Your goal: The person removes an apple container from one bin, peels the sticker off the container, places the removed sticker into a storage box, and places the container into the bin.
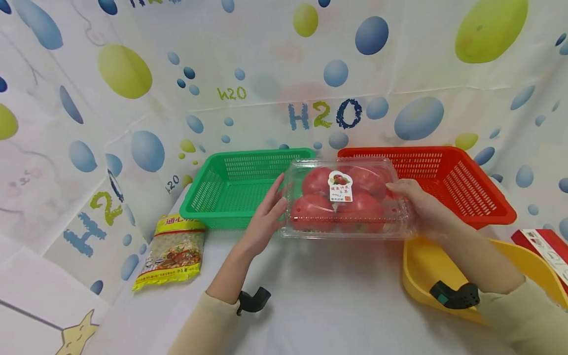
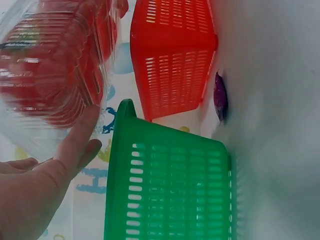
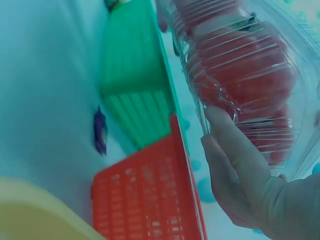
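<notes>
A clear plastic box of red apples, with a white label on its lid, is held up over the table and tilted so that the lid shows in the head view. My right hand grips its right end, thumb on top; the right wrist view shows fingers against the ribbed underside. At the left end, my left hand touches the box with fairly straight fingers. In the left wrist view its fingers lie along the box's side and underside.
Behind the box stand a green basket and a red basket. A yellow bin is under my right forearm, beside a red box. A yellow food bag lies left. A small purple packet lies near the baskets.
</notes>
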Tool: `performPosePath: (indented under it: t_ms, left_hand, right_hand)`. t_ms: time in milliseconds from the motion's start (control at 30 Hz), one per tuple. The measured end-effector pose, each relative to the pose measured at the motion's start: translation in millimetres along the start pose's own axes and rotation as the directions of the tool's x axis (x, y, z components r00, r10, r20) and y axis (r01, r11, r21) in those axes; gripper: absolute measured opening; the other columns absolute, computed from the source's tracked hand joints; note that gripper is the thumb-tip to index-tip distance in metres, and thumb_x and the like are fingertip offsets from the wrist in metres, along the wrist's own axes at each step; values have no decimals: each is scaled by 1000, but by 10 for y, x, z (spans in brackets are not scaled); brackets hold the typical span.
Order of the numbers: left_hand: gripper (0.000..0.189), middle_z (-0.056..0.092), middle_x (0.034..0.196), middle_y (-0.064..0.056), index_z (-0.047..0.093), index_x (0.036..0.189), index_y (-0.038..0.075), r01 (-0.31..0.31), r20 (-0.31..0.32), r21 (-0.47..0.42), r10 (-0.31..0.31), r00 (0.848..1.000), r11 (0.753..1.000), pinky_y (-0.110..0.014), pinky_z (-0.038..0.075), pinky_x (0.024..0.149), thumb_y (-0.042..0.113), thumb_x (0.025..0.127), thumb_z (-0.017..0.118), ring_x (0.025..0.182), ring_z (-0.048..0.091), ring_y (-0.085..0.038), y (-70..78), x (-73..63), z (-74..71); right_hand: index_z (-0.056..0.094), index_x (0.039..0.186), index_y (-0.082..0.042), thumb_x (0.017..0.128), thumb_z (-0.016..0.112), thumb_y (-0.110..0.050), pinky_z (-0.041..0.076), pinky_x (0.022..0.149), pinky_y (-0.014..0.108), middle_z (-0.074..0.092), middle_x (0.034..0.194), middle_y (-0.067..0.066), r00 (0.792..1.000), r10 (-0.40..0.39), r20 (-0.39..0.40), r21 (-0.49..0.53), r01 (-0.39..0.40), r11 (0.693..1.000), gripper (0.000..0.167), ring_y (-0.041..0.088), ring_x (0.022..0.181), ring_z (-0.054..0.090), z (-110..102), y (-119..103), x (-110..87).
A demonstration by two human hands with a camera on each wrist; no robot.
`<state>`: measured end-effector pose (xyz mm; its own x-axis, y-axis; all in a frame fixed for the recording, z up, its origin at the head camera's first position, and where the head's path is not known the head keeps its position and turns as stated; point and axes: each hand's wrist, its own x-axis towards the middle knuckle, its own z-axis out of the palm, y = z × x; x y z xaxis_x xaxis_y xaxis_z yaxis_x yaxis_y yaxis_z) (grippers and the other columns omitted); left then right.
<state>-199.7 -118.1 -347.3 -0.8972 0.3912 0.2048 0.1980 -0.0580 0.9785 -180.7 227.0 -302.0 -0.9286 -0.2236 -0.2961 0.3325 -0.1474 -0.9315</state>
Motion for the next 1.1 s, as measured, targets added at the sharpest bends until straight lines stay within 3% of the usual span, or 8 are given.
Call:
performPosePath:
  t_ms: [300,467,633,800,1100]
  left_hand:
    - [78,25,164,-11,18,164,20,-11,37,-84,15,999,996,-53,47,101,44,101,58,144,32,-41,-42,-282,-139]
    - [70,26,164,-10,22,163,20,5,56,-86,0,998,996,-46,52,96,35,104,55,143,34,-39,-61,-415,-178]
    - [72,26,164,-13,22,163,20,19,76,-78,-13,997,997,-45,54,93,35,102,58,141,36,-42,-50,-539,-198]
    - [77,22,164,-18,20,163,18,29,95,-73,-22,995,997,-44,55,92,36,101,61,141,33,-46,-47,-675,-207]
    - [74,22,164,-19,21,163,16,55,128,3,-55,990,998,-40,54,94,31,102,60,142,32,-46,-129,-906,-208]
  right_hand:
    - [23,132,-21,104,52,-43,55,92,36,36,136,5,997,-37,71,-225,52,973,46,21,120,48,94,211,-73]
    - [26,137,-19,105,50,-39,56,90,38,41,134,7,993,-42,114,-271,72,960,45,20,114,56,60,290,-131]
    - [35,137,-18,106,51,-35,57,87,42,47,131,12,987,-50,150,-337,99,936,39,28,111,56,40,336,-214]
    - [37,137,-15,106,51,-32,57,88,45,47,132,18,980,-54,191,-356,120,927,38,33,110,58,42,385,-319]
    - [29,145,-6,106,51,-32,56,90,44,52,132,19,977,2,211,-351,74,933,52,33,110,63,82,542,-392]
